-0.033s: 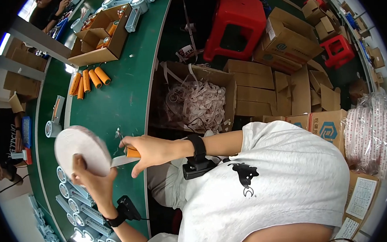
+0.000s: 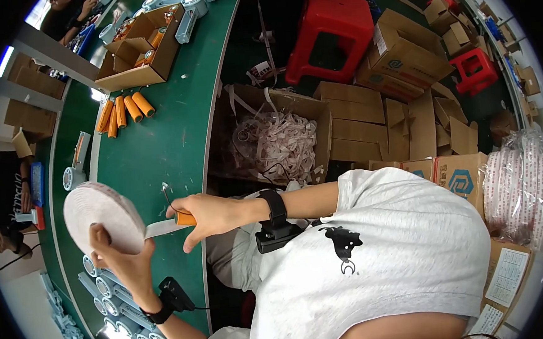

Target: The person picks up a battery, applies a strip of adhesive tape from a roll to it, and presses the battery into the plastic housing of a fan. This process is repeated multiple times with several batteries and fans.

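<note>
A wide roll of whitish tape (image 2: 103, 217) is gripped at its lower edge by my left hand (image 2: 128, 265), the thumb lying across its flat side. From the roll a strip of tape (image 2: 165, 227) runs to an orange cylindrical battery (image 2: 185, 219). My right hand (image 2: 215, 216) closes round that battery, so only one end of it shows. A thin dark wire (image 2: 166, 197) sticks up beside the right fingers. Both hands are over the near edge of the green table (image 2: 152, 152).
Several orange batteries (image 2: 120, 112) lie farther along the table, before a divided carton (image 2: 132, 78). Grey-blue housings (image 2: 114, 297) line the table beside my left forearm. Right of the table edge stand a box of crumpled strips (image 2: 288, 140) and a red stool (image 2: 337, 29).
My left hand and the tape roll have shifted left and slightly down, away from the right hand. More of the strip shows between them. My right hand has hardly moved.
</note>
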### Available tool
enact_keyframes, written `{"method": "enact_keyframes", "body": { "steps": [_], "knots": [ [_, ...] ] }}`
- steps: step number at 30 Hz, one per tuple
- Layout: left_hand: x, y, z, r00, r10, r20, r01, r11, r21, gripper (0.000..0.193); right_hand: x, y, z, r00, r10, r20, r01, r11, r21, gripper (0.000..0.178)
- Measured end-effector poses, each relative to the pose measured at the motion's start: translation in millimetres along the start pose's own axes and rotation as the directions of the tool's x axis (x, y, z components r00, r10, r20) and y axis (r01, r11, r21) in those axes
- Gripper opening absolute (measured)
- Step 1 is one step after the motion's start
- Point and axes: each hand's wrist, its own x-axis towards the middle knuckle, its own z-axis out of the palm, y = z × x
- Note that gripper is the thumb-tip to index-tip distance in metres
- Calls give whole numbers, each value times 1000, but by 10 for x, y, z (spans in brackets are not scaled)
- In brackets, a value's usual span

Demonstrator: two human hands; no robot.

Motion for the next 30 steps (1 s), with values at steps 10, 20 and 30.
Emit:
{"method": "enact_keyframes", "body": {
  "steps": [10,20,30],
  "knots": [
    [-321,-236,-290,951,-40,-307,-44,964,-260,83,67,-264,-133,923,7,384,-63,989,132,18],
    [-471,46,-32,750,-293,-593,70,927,-369,81,335,-773,-97,989,36,145,-46,997,69,25],
    [-445,99,60,765,-180,-619,-15,955,-296,69,585,-605,564,870,-472,145,489,863,-128,19]
  ]
}}
